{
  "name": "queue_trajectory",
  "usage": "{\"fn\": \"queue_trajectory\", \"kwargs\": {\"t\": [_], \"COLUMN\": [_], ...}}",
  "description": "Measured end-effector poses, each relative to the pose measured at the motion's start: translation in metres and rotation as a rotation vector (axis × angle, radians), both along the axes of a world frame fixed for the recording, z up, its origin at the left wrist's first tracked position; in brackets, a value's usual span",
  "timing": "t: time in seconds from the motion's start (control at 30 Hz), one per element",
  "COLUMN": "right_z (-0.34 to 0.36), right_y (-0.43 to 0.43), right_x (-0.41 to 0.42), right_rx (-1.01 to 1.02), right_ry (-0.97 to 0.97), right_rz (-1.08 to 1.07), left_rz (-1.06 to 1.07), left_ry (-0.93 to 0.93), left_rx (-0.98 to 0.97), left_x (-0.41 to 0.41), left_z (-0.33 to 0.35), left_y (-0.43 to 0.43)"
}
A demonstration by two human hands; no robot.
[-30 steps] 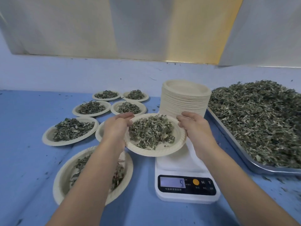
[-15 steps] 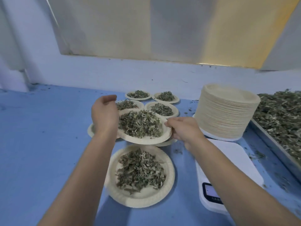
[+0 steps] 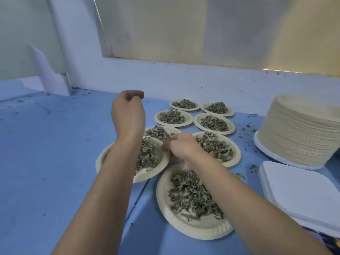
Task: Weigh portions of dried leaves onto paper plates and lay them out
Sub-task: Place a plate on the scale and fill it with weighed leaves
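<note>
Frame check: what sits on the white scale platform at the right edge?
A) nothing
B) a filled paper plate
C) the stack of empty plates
A: the scale platform shows a bare white top, and the stack of empty plates stands behind it.

The flat blue table (image 3: 46,153) holds round paper plates of dried green leaves (image 3: 184,225) around my right fingers (image 3: 166,147). Well right of them sit a tall stack of empty plates (image 3: 301,137) and a white square scale (image 3: 298,190).
</note>
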State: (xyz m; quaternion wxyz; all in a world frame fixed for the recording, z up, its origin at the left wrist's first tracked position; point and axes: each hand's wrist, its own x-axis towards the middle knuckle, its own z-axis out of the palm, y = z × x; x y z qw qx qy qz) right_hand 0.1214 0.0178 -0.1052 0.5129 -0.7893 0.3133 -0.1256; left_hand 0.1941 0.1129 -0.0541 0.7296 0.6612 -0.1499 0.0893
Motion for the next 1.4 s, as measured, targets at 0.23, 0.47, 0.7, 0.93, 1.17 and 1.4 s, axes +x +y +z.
{"fn": "queue_trajectory", "kwargs": {"t": [0.23, 0.47, 0.7, 0.93, 1.17, 1.4], "right_z": [-0.007, -0.006, -0.007, -0.006, 0.022, 0.047], "right_y": [0.021, 0.023, 0.019, 0.016, -0.017, -0.072], "right_x": [0.016, 0.014, 0.008, 0.009, -0.025, -0.088], "right_rx": [-0.146, -0.403, -0.444, -0.479, -0.385, -0.423], "right_ry": [0.113, 0.247, 0.262, 0.216, -0.061, -0.312], "right_rz": [0.158, 0.247, 0.294, 0.242, 0.034, -0.256], "left_rz": [-0.03, -0.01, -0.021, -0.05, -0.127, -0.277], "left_ry": [0.047, -0.009, 0.031, 0.033, 0.04, 0.044], "left_rx": [-0.001, 0.074, 0.04, 0.029, 0.002, -0.065], "left_x": [-0.002, -0.003, -0.008, -0.016, -0.044, -0.098], "left_z": [-0.011, -0.017, -0.022, -0.019, -0.014, -0.006], "left_y": [-0.004, -0.007, -0.013, -0.02, -0.048, -0.104]}}
